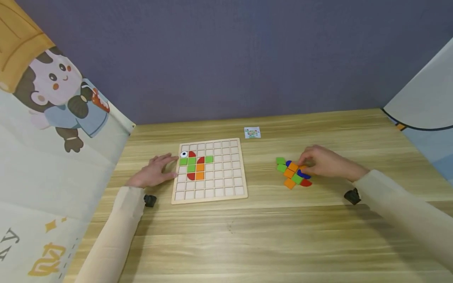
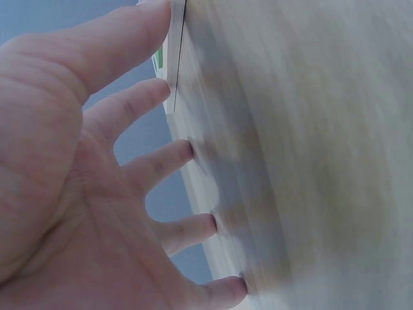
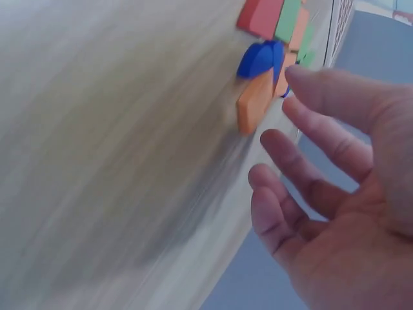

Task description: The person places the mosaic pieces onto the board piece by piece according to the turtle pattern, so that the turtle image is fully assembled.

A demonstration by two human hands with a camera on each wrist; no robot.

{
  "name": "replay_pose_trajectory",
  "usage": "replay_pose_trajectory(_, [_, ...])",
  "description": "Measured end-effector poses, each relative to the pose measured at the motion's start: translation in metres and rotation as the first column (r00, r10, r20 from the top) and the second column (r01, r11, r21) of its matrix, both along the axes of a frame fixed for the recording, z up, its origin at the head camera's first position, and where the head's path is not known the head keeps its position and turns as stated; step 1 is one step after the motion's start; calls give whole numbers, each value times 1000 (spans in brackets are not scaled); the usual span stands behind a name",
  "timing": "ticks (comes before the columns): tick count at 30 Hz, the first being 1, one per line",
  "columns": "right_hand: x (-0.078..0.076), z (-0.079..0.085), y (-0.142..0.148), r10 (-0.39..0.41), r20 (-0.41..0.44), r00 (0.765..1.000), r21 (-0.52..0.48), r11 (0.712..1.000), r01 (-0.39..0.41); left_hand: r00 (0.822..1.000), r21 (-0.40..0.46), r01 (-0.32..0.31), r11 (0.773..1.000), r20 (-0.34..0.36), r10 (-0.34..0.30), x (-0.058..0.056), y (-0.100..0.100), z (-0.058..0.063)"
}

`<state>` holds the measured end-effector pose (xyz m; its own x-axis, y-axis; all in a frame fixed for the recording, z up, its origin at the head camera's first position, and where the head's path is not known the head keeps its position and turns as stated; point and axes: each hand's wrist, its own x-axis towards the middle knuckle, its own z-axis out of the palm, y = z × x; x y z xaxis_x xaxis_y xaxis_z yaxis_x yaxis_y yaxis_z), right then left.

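A wooden grid board [image 1: 227,192] lies on the table, with red, green and orange pieces and a round eye piece [image 1: 184,154] set in its left columns. At its left edge is my left hand [image 1: 152,173], fingers spread, with the thumb and index fingertips right at the rim. My right hand [image 1: 322,163] reaches over a loose pile of flat pieces on the right. Its thumb and index tips are close by an orange piece [image 3: 284,72] and the blue pieces [image 3: 257,59], with a gap between the two tips. The other fingers are loosely bent.
A small printed card [image 1: 252,132] lies behind the board, towards the back. The pile also holds green pieces [image 1: 280,160] and a red piece [image 1: 306,182]. A dark wall [image 1: 255,59] rises behind the wooden table [image 1: 226,243], and a printed cloth [image 1: 53,165] hangs at left.
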<state>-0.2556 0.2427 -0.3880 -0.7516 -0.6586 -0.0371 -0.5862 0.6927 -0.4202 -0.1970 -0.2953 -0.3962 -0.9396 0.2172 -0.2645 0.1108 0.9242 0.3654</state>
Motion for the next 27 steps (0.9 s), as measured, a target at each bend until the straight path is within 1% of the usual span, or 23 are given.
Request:
replay_pose_trajectory(4, [2,-2,9,26,6,1000,8,1000,-26,1000,1,1,1000,-1,-1,0,0,1])
replay_pose_trajectory(10, [5,-5,15,8,22,1000,-4,1000,-8,999,17,32,999,-16,-31,1,-1,1])
replay_pose_trajectory(14, [6,-6,16,3,3,1000,-22,1000,-3,998,31,53,998,-31,-52,1,-1,1])
replay_pose_trajectory(20, [7,-8,16,-20,-15,1000,-36,999,19,999,28,38,999,-25,-37,1,-1,1])
replay_pose_trajectory(27, [8,-3,10,-47,-91,995,-35,998,44,999,24,29,999,-15,-28,1,-1,0])
